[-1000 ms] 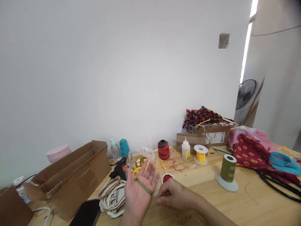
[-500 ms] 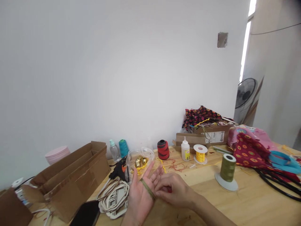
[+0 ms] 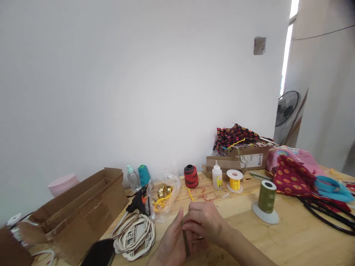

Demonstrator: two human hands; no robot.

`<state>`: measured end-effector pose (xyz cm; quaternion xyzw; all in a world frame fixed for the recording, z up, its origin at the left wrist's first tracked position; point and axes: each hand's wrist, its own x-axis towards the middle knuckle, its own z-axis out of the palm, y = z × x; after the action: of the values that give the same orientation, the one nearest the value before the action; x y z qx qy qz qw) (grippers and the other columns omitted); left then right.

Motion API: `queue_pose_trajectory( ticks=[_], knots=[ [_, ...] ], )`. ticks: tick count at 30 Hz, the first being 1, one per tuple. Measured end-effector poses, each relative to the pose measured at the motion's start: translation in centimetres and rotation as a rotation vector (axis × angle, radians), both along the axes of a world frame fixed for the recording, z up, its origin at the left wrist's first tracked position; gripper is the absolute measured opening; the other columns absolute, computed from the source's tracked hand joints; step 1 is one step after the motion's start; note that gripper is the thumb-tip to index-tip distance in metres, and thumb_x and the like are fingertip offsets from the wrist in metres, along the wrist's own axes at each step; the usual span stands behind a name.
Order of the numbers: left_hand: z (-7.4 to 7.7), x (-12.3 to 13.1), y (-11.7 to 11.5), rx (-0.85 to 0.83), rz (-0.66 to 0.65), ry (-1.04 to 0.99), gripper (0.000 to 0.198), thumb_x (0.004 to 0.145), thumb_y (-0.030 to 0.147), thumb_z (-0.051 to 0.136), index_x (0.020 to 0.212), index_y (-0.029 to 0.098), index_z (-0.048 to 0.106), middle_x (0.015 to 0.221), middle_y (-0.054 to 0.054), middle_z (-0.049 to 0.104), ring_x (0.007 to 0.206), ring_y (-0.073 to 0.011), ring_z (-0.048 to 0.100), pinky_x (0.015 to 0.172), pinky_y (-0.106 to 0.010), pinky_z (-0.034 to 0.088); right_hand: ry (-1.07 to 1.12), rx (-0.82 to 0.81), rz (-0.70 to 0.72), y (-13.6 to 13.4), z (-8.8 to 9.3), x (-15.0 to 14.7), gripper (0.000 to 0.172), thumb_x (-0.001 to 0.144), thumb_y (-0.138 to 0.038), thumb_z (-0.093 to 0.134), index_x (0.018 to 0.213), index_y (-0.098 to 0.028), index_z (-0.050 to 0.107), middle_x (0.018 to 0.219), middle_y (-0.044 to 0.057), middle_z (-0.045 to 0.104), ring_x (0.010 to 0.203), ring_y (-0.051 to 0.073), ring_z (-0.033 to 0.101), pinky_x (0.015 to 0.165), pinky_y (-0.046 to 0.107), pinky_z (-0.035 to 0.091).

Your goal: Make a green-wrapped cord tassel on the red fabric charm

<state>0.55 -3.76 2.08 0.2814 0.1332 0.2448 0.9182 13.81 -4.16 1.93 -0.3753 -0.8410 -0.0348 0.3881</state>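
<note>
My left hand (image 3: 172, 242) is in the lower middle, palm turned inward and thumb up. A band of olive-green thread (image 3: 185, 242) is wound around it, and its fingers are partly hidden behind the other hand. Against those fingers is my right hand (image 3: 205, 221), curled and pinched at the thread. The fine strand between its fingertips is hard to see. To the right, a spool of olive-green thread (image 3: 267, 199) stands upright on its white base.
Behind my hands are a plastic bag of gold bells (image 3: 163, 194), a red-and-black thread cone (image 3: 191, 176), a glue bottle (image 3: 217, 177) and a yellow cord spool (image 3: 235, 183). Wooden cutouts (image 3: 135, 236), a phone (image 3: 99, 253) and a long cardboard box (image 3: 88, 207) lie left. Fabric (image 3: 291, 173) lies right.
My left hand has turned from palm-up with fingers spread to palm inward, its fingers drawn in. My right hand has moved up over those fingers. The view has shifted slightly.
</note>
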Motion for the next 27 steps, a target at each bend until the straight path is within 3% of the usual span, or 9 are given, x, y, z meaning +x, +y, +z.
queue_pose_trajectory(
  ticks=[7,14,20,27],
  knots=[
    [-0.37,-0.13,-0.07,0.129,-0.003,0.108,0.046,0.084,0.04,0.031,0.081,0.008,0.063,0.069,-0.011,0.064,0.077,-0.0209,0.058,0.076,-0.034,0.036,0.001,0.04,-0.035,0.16,-0.28,-0.17,0.042,0.086,-0.042,0.037,0.06,-0.016,0.058,0.054,-0.001,0.051,0.048,0.009,0.044,0.044,0.021,0.026],
    [-0.38,0.01,-0.22,0.141,-0.006,0.125,0.042,0.082,0.039,0.037,0.081,0.007,0.064,0.07,-0.011,0.065,0.078,-0.0219,0.058,0.077,-0.035,0.036,0.001,0.024,-0.064,0.26,-0.56,-0.13,0.029,0.078,-0.033,0.051,0.055,-0.016,0.053,0.053,-0.003,0.049,0.047,0.008,0.041,0.043,0.02,0.023],
    [-0.91,0.21,-0.26,0.108,0.109,0.103,0.032,0.083,0.033,0.038,0.091,0.014,0.062,0.073,-0.007,0.066,0.078,-0.0199,0.059,0.078,-0.034,0.036,0.0,-0.01,-0.058,0.18,-0.58,-0.21,0.024,0.077,-0.026,0.052,0.055,-0.016,0.051,0.053,-0.003,0.047,0.047,0.008,0.039,0.044,0.02,0.023],
    [-0.44,0.2,-0.48,0.137,0.045,0.122,0.04,0.084,0.035,0.034,0.09,0.009,0.063,0.074,-0.011,0.066,0.078,-0.0223,0.059,0.077,-0.035,0.037,0.003,-0.024,-0.062,0.22,-0.65,-0.22,0.022,0.074,-0.023,0.053,0.054,-0.016,0.05,0.053,-0.004,0.045,0.047,0.007,0.038,0.043,0.02,0.022]
  ],
)
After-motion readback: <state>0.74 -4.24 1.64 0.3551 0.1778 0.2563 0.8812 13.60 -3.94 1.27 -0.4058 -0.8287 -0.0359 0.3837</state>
